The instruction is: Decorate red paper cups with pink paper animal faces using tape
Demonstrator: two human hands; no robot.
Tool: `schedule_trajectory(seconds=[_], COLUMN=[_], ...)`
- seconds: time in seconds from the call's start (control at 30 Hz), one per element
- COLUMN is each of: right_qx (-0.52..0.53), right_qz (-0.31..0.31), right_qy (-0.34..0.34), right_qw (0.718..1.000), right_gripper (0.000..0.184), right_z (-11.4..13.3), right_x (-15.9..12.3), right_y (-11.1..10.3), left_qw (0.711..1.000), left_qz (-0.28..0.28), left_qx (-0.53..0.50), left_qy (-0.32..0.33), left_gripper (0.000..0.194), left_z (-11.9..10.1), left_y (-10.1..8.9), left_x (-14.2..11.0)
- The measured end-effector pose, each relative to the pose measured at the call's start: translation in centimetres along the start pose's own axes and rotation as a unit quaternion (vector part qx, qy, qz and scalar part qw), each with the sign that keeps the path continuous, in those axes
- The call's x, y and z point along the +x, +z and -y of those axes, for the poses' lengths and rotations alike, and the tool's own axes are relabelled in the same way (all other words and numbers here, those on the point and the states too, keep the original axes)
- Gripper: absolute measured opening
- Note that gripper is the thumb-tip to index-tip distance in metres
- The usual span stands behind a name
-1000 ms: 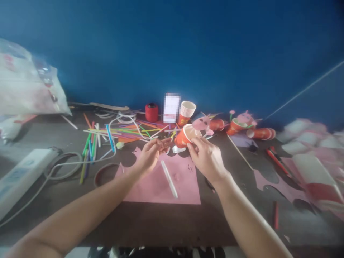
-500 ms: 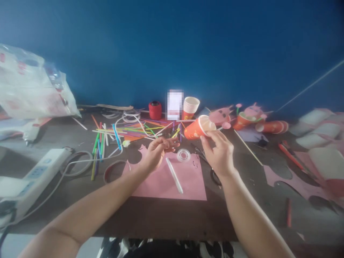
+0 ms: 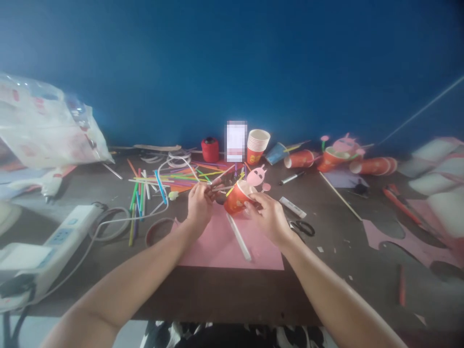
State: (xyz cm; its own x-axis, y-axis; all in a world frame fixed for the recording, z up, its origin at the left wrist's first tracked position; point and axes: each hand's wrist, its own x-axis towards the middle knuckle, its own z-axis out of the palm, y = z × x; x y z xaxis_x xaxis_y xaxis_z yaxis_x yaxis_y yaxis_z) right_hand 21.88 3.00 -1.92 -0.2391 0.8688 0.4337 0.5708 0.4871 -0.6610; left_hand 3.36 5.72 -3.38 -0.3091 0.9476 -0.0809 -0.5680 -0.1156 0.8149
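Red cup (image 3: 236, 198), yellow print (image 3: 238, 203) unreadable, pinched in right hand (image 3: 268, 212); left hand (image 3: 200, 202) alongside, grip unclear.

Left hand: we see our bare left hand (image 3: 201, 200), with slim fingers partly blurred at the tips.
Right hand: our bare right hand (image 3: 268, 215) shows a thumb and slim fingers; the nails are too small to make out.
Left forearm: behind that hand, our bare, smooth left forearm (image 3: 145, 278) thickens from a narrow wrist, with a fine crease near the elbow.
Right forearm: behind the other hand, our bare, smooth right forearm (image 3: 337, 282) broadens likewise.
Clothing: below and between both hands, we wear black-and-white cloth in irregular patches (image 3: 170, 333), with a plain, rounded black area (image 3: 224, 337) midway.
Garment type: we cannot tell.
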Motion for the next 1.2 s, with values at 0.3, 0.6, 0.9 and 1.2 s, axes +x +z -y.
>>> schedule_trajectory(seconds=[0.3, 0.6, 0.9, 1.2], right_qx=[-0.128, -0.133, -0.086, -0.091], right_qz=[0.008, 0.063, 0.069, 0.062], right_qy=[-0.086, -0.116, -0.133, -0.171], right_qw=[0.988, 0.982, 0.985, 0.979], right_gripper=[0.012, 0.019, 0.016, 0.018], right_z=[-0.6, -0.1, -0.7, -1.4], right_x=[0.5, 0.9, 1.1, 1.4], right_y=[-1.2, -1.6, -1.1, -1.1], left_qw=[0.997, 0.986, 0.970, 0.927], left_qz=[0.017, 0.157, 0.226, 0.325], left_qx=[0.010, 0.040, 0.079, 0.165], left_qy=[-0.079, -0.042, -0.049, -0.087], left_gripper=[0.013, 0.010, 0.013, 0.016], left_z=[0.2, -1.6, -2.5, -3.6], left_y=[0.4, 0.5, 1.4, 1.6], left_x=[-0.8, -0.7, -1.8, -1.6])
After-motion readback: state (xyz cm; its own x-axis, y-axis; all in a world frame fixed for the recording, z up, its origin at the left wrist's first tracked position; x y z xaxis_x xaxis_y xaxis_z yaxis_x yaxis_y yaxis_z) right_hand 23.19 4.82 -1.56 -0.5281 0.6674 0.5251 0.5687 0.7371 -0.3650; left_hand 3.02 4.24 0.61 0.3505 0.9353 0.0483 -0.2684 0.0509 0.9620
